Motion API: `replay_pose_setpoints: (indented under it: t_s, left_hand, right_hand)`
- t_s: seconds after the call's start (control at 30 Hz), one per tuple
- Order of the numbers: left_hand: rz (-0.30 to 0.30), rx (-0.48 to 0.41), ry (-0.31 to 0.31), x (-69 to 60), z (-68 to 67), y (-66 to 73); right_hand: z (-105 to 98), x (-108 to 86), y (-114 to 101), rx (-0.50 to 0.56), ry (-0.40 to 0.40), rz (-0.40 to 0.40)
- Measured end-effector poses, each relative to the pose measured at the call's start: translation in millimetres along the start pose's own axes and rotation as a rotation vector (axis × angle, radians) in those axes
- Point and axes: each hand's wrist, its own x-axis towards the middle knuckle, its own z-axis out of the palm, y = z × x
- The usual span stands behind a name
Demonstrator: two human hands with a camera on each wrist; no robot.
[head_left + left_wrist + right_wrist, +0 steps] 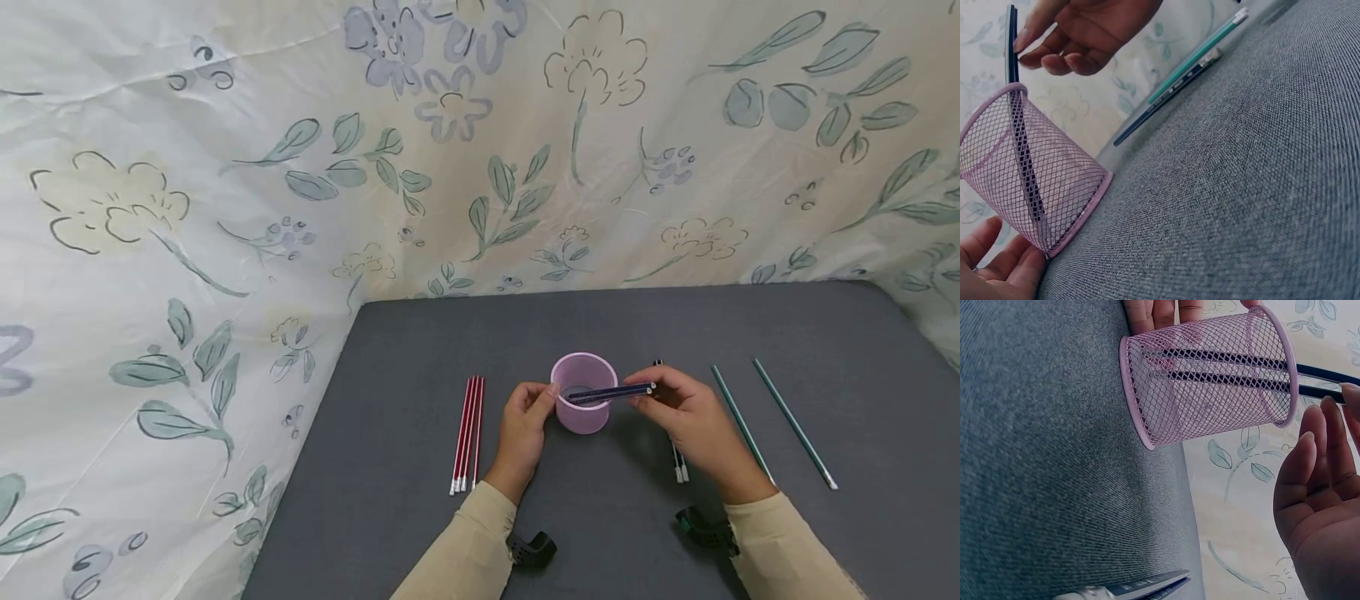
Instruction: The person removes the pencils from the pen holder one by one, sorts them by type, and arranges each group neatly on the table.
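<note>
A pink mesh pencil cup (pixel 583 421) stands upright on the dark grey table. My left hand (pixel 522 429) holds its left side, thumb near the rim; in the right wrist view, that hand's fingers (pixel 1164 314) show behind the mesh. My right hand (pixel 693 425) pinches two dark blue pencils (pixel 617 392) by their upper ends. Through the mesh in the right wrist view, the pencils (pixel 1229 380) reach down inside the cup, close to its bottom. Beneath the right hand lie dark pencils (pixel 678 465), partly hidden by it.
Several red pencils (pixel 468 429) lie side by side left of the left hand. To the right are two teal pencils, an inner one (pixel 738 413) and an outer one (pixel 795 423). A floral cloth (pixel 450 208) hangs behind the table and along its left side.
</note>
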Motion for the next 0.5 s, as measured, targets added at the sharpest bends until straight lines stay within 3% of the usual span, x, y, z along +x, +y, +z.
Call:
replay_pose_setpoints:
  t_s: [0.23, 0.5]
  left_hand:
    - [-0.002, 0.015, -0.001, -1.0, 0.9, 1.9]
    - [-0.002, 0.023, -0.012, -2.8, 1.1, 6.1]
  right_hand:
    - [1.7, 1.8, -0.1, 0.048, 0.013, -0.029]
    - [-4.4, -0.4, -11.5, -0.075, 0.086, 0.025]
